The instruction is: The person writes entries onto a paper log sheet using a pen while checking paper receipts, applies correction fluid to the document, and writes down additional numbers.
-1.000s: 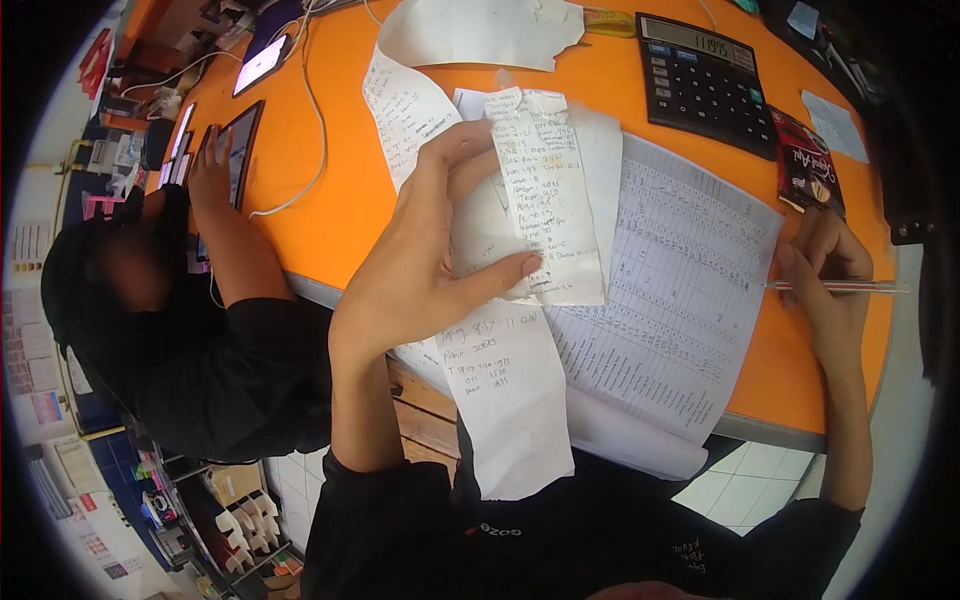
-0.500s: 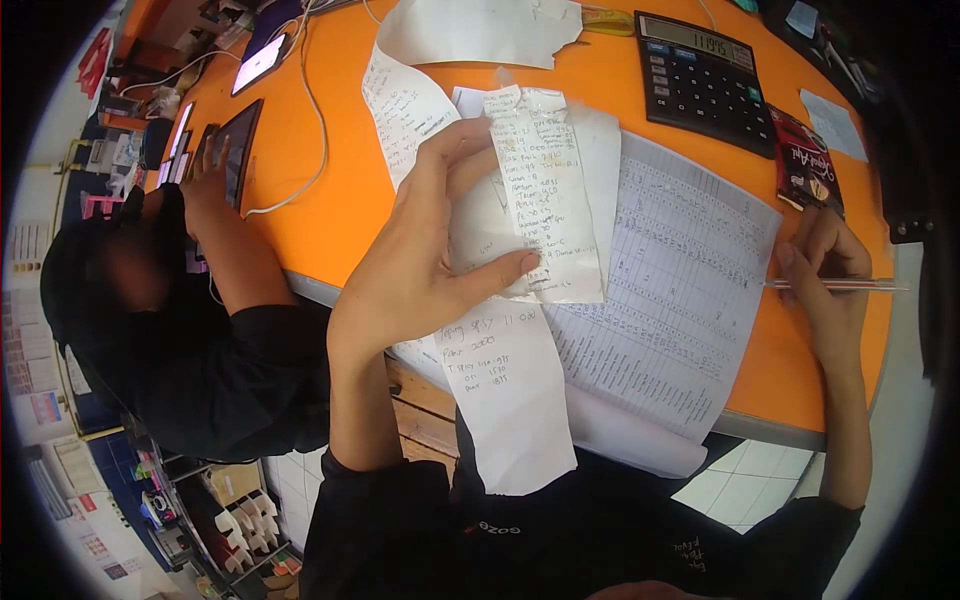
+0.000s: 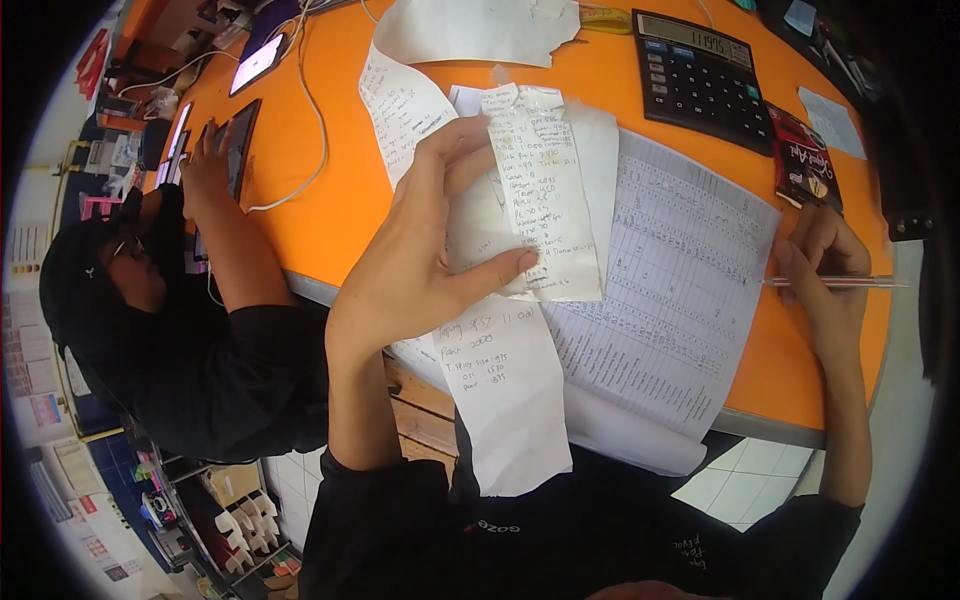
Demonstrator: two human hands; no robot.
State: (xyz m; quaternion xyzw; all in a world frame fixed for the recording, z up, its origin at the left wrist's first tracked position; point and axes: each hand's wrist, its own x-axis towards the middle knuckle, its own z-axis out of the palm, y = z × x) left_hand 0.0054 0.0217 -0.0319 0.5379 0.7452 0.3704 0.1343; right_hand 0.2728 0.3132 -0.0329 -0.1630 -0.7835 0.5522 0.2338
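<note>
My left hand (image 3: 415,240) is closed on a narrow handwritten paper slip (image 3: 545,190), its thumb pressed on the slip's lower left edge. A longer handwritten paper strip (image 3: 505,400) hangs below that hand over the table's near edge. Beneath the slip and to its right lies a printed table sheet (image 3: 660,290) with rows of handwritten figures, its near edge curling over the table edge. At the right, my right hand (image 3: 825,255) pinches a slim clear pen (image 3: 850,283), which lies level, its tip at the sheet's right edge.
A black calculator (image 3: 700,80) sits at the back of the orange table (image 3: 335,210), beside a dark red packet (image 3: 805,160). Another curled paper strip (image 3: 400,110) lies at the back left. At the left, a person in black (image 3: 200,370) reaches toward a dark tablet (image 3: 240,150); a white cable (image 3: 318,130) crosses nearby.
Both my hands keep nearly the same pose, with the slip and pen still held. The other person's head and hand at the left have shifted slightly.
</note>
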